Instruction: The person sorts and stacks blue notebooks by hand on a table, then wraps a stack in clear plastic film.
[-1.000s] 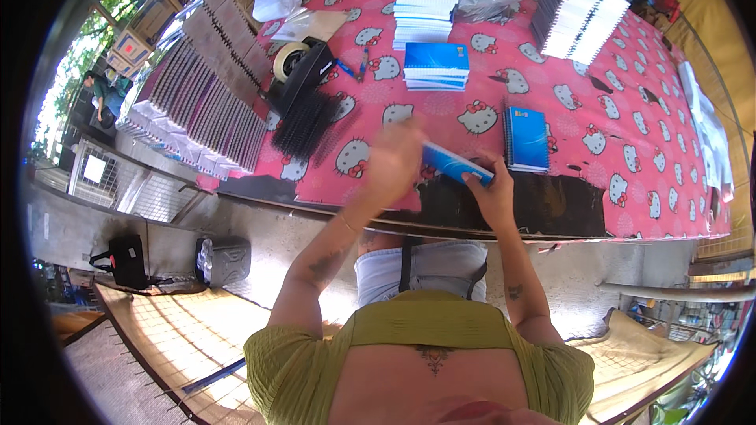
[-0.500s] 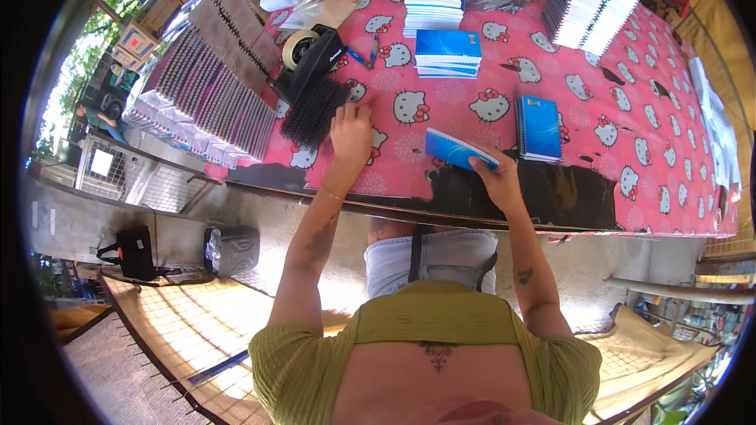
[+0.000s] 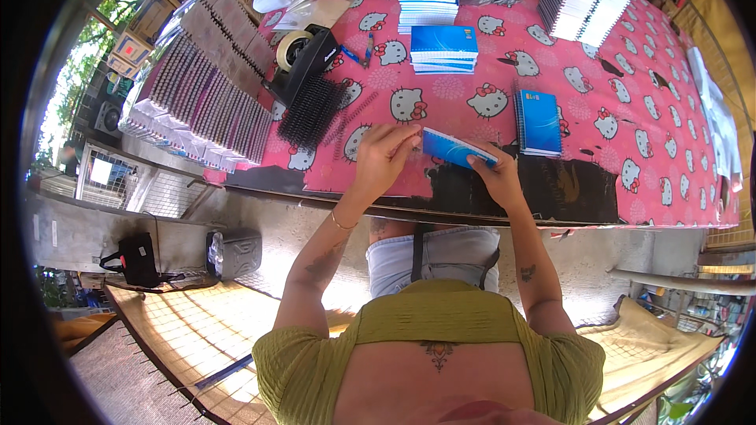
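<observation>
My right hand (image 3: 496,175) grips a blue-covered notebook (image 3: 457,149) by its right end, thumb on the cover, just above the table's near edge. At the notebook's left end, my left hand (image 3: 386,159) is closed in a pinch; what its fingertips hold is too small to make out. A pile of black spiral binding coils (image 3: 313,114) lies to the left of my left hand, with thin loose coils beside it. Right of my right hand, another blue notebook (image 3: 539,122) lies on the table with a dark coil along its left side.
Stacks of blue notebooks (image 3: 443,49) stand farther back. Coil-bound books fill the left (image 3: 209,102) and the back right (image 3: 587,0). A black tape dispenser (image 3: 309,63) sits behind the coil pile, pens (image 3: 368,49) beside it. The pink patterned tablecloth (image 3: 449,114) is torn along the near edge.
My left hand has moved right and nearer, from beside the coil pile to the notebook's left end, its fingers now pinched. My right hand holds the notebook in nearly the same place.
</observation>
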Tool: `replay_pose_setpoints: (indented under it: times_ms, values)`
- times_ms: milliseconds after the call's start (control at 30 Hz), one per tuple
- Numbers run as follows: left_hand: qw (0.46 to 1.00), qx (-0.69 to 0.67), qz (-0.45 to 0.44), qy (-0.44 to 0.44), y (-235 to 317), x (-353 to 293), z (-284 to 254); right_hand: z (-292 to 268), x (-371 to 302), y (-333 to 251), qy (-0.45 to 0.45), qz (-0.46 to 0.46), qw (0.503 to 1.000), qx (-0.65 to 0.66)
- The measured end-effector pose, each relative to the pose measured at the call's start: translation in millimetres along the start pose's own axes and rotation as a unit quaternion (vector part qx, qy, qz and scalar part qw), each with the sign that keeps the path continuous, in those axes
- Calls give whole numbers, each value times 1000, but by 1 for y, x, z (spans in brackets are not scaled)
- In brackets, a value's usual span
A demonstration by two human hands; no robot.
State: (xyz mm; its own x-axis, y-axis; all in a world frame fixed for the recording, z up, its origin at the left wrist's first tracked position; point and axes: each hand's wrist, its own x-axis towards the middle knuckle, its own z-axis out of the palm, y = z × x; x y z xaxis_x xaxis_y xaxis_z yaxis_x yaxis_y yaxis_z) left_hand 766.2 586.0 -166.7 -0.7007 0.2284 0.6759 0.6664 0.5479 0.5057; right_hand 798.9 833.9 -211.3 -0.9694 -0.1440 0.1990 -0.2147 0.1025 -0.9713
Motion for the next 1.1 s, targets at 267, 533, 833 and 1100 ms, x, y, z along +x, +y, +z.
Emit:
replay_pose_setpoints:
  times_ms: [267,533,833,1100]
  values:
    - [987,-127,-57,-78,-3,13,-3,-2,1,4,-15,-9,1000,11]
    - [964,-98,-32,-247,4,33,-18,-3,-1,-1,-28,4,999,21]
    - [962,203,53,-175,24,22,8,3,-7,-13,19,11,999,38]
    - [940,322,38,-102,35,9,22,9,-9,-23,31,-5,999,32]
